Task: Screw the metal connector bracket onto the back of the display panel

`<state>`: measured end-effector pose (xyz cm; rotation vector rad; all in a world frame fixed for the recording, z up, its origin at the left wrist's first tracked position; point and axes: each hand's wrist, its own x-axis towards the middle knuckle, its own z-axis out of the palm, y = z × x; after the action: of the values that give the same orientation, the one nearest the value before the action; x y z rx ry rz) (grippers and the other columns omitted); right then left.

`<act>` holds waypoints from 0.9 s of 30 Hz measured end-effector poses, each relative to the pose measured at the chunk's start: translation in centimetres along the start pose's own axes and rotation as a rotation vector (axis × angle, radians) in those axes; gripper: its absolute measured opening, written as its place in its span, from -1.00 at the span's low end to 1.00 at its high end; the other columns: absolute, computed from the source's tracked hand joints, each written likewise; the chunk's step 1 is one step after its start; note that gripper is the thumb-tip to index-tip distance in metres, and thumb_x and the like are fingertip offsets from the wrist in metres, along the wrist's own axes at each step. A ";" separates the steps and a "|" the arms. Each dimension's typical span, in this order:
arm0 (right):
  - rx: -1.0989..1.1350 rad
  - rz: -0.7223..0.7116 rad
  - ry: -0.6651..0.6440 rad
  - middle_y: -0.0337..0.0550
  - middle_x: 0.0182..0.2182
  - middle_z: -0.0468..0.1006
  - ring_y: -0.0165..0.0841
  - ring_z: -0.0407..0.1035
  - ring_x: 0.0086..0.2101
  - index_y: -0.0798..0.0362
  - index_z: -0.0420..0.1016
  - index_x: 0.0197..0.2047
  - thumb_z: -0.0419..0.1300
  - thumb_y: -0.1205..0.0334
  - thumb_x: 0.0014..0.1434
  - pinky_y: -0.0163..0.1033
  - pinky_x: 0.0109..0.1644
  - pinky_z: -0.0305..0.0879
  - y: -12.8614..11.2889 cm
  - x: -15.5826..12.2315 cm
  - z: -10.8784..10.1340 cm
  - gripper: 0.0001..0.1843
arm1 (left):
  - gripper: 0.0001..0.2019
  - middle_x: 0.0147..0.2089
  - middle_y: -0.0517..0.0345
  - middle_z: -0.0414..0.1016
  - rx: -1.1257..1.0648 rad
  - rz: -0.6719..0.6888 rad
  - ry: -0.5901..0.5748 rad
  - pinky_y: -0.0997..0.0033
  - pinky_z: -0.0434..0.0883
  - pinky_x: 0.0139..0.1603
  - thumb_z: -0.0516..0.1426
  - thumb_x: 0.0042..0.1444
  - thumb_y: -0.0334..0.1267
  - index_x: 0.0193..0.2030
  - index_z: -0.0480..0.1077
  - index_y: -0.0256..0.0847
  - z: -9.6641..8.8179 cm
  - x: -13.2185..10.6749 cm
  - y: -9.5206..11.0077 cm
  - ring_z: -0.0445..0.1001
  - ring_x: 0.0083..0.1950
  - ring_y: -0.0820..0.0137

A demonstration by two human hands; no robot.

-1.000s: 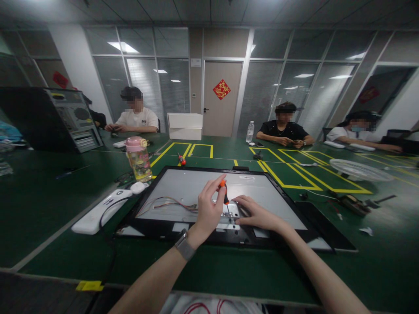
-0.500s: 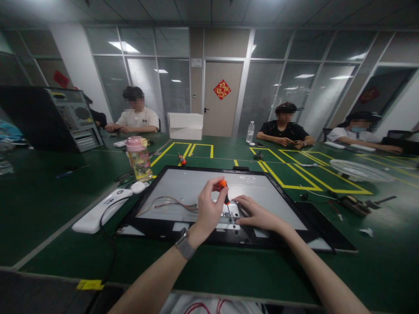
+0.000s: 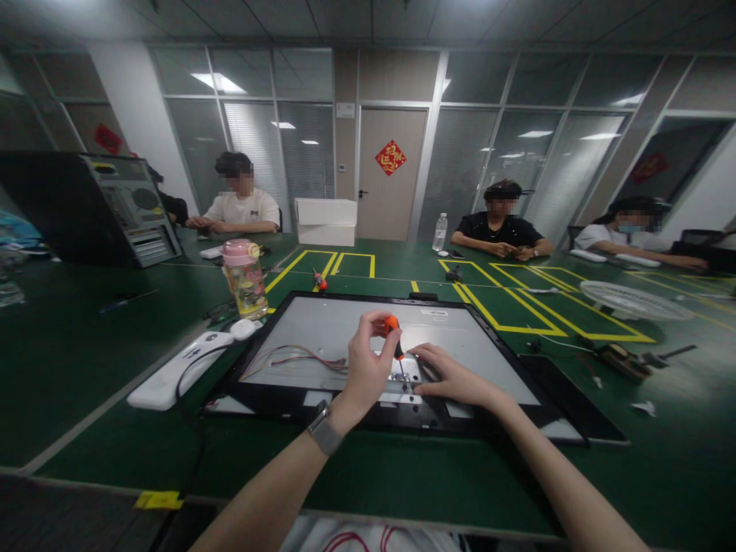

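My left hand [image 3: 369, 359] grips an orange and black screwdriver [image 3: 393, 328], held nearly upright. Its shaft points down at a metal bracket [image 3: 407, 377] near the front edge of a flat display panel [image 3: 304, 322]. The panel lies on its face inside a black frame. My right hand [image 3: 451, 376] rests on the panel, thumb and fingers apart around the bracket's right side. Whether the fingertips pinch a small part cannot be made out. Thin coloured wires [image 3: 304, 360] run across the panel to the left of my left hand.
A white power strip [image 3: 172, 372] and a pink-lidded bottle [image 3: 244, 280] stand left of the panel. A black computer case [image 3: 74, 207] is at far left. To the right lie a black slab [image 3: 569, 399] and a tool [image 3: 626, 360]. Several people sit across the green table [image 3: 402, 471].
Almost nothing differs. Both hands and the screwdriver stay in the same place, with at most a slight shift of the left fingers on the handle.
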<state>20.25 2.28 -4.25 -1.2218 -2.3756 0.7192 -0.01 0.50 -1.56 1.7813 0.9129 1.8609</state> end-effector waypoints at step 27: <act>0.004 -0.002 0.004 0.01 0.14 0.26 -0.10 0.17 0.14 0.04 0.25 0.20 0.28 -0.04 0.05 0.00 0.27 0.07 0.0 0.1 0.1 -0.30 | -0.71 -0.07 0.06 0.46 0.135 0.090 -0.148 0.38 0.38 -0.09 0.02 0.27 -0.31 0.12 0.31 -0.14 -0.2 -0.2 0.2 0.43 -0.14 0.38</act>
<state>20.15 2.31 -4.27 -1.2177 -2.3712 0.7192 -0.21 0.21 -1.52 2.0427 0.9367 1.7279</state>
